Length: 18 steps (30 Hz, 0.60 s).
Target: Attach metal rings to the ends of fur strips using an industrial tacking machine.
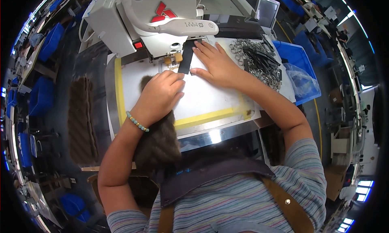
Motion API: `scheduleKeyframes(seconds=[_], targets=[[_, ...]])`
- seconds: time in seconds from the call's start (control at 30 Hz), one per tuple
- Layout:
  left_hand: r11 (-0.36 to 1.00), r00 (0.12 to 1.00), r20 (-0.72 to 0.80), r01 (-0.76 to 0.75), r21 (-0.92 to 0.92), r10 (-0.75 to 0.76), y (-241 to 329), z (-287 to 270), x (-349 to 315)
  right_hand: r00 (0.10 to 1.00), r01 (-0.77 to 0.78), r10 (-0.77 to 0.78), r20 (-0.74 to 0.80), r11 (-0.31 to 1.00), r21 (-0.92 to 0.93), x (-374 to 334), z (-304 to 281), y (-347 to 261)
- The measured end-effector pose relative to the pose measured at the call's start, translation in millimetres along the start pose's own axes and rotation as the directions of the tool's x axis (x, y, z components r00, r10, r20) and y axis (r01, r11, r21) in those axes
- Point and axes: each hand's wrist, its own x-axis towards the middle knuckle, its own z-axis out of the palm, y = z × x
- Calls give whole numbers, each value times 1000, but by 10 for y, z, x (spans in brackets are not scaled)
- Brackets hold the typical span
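A sewing machine (170,30) stands in front of me, its presser foot (173,62) over a white work plate (202,99) edged with yellow tape. Just below the foot, my left hand (162,93) is closed with curled fingers on a brown fur piece (160,139), which runs under the wrist toward my lap. Its fingertips are partly hidden. A flat black strap (186,58) lies to the right of the foot. My right hand (216,64) rests flat on the plate beside it, fingers spread, fingertips reaching the strap's edge.
To the right lies a heap of black straps with metal rings (259,60), with a blue bin (302,70) holding clear plastic beyond it. Another brown fur strip (82,119) lies at the left. A small screen (267,12) stands at the back right.
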Motion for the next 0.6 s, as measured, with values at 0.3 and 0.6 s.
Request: scheduleKeyframes(seconds=[0.3, 0.6], targets=[[992, 998, 12, 52, 113, -54, -20, -13, 3, 988, 147, -153, 24, 975, 167, 438, 23, 196], [979, 990, 6, 135, 155, -138, -81, 54, -50, 992, 127, -122, -36, 975, 183, 379, 79, 101]])
